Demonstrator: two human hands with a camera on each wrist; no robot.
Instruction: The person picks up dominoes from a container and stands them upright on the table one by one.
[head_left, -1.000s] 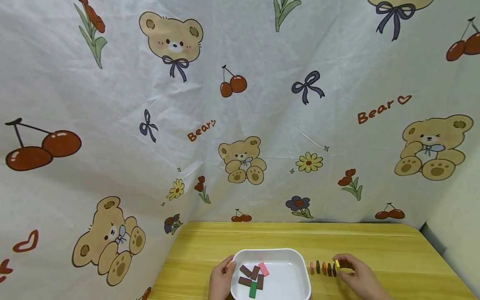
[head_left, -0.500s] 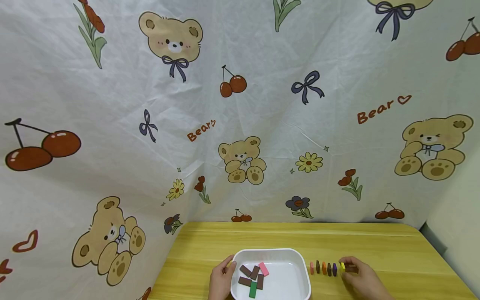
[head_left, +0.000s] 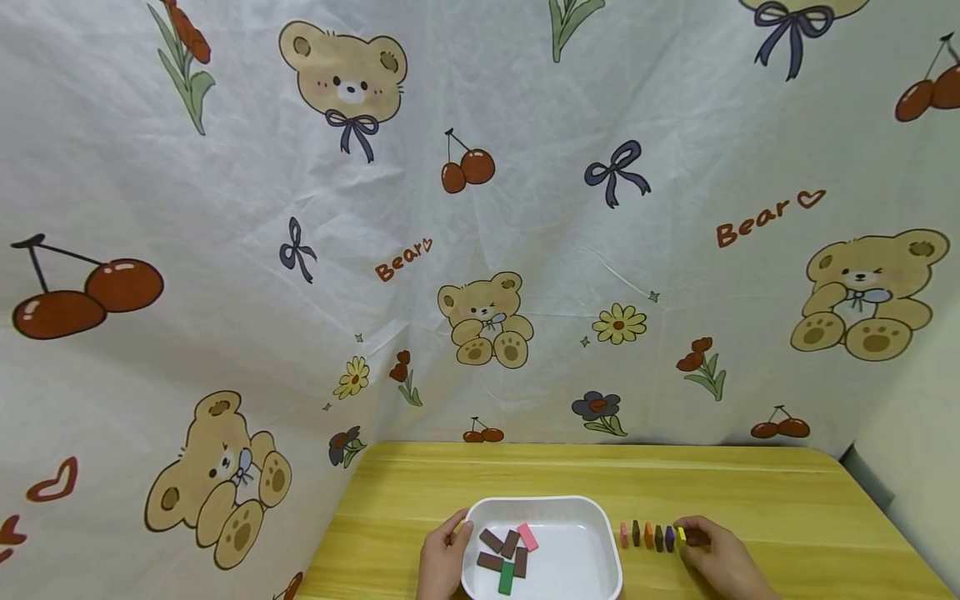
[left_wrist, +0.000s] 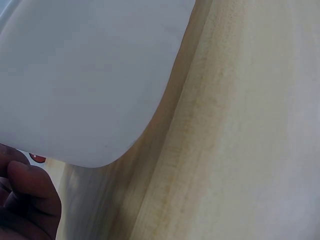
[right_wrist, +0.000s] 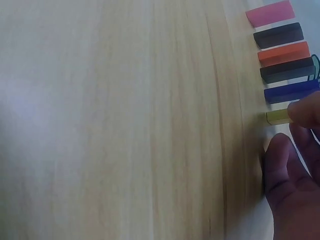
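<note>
My right hand (head_left: 722,557) pinches a yellow domino-like block (head_left: 681,535) between thumb and finger. That block is at the right end of a row of upright blocks. From the left the row runs pink (head_left: 624,536), dark brown (head_left: 636,533), orange (head_left: 648,536), dark (head_left: 659,538) and purple (head_left: 670,538). In the right wrist view a small gap separates the yellow block (right_wrist: 278,117) from the purple-blue one (right_wrist: 287,92). My left hand (head_left: 442,557) holds the left rim of a white tray (head_left: 540,501), thumb at the edge.
Inside the tray lie several brown blocks (head_left: 491,563), a pink block (head_left: 528,537) and a green block (head_left: 506,578). A wood-patterned table (head_left: 570,471) bears everything. Behind it hangs a white cloth (head_left: 540,233) printed with bears.
The yellow block went right, away from the purple one, and has since come slightly back left in my right hand. My left hand and the tray have stayed put.
</note>
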